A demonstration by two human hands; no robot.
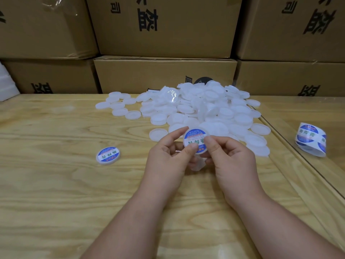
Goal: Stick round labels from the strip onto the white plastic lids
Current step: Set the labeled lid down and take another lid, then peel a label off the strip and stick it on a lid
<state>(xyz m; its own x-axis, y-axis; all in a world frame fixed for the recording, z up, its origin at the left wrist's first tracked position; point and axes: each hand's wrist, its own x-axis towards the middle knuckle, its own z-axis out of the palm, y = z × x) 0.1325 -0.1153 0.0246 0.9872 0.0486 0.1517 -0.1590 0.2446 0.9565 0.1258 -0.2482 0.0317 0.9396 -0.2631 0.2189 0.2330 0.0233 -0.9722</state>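
both hands pinching one labelled lid above the wooden table

the left hand [168, 156] and right hand [229, 156] pinch a white lid [195, 140] by its edges, thumbs on its round label. behind it lies the heap of plain lids [214, 107]; a finished lid [108, 155] sits well to the left, the label strip [310, 139] curls far right, and cardboard boxes [164, 27] wall off the back of the table [56, 184].

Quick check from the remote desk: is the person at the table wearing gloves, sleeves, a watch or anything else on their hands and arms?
No. Both the left hand and the right hand are bare, with no gloves, rings or tape visible. Both forearms are bare to the bottom edge of the picture: no sleeves, watch or wristband show. Fingernails look short and unpainted.
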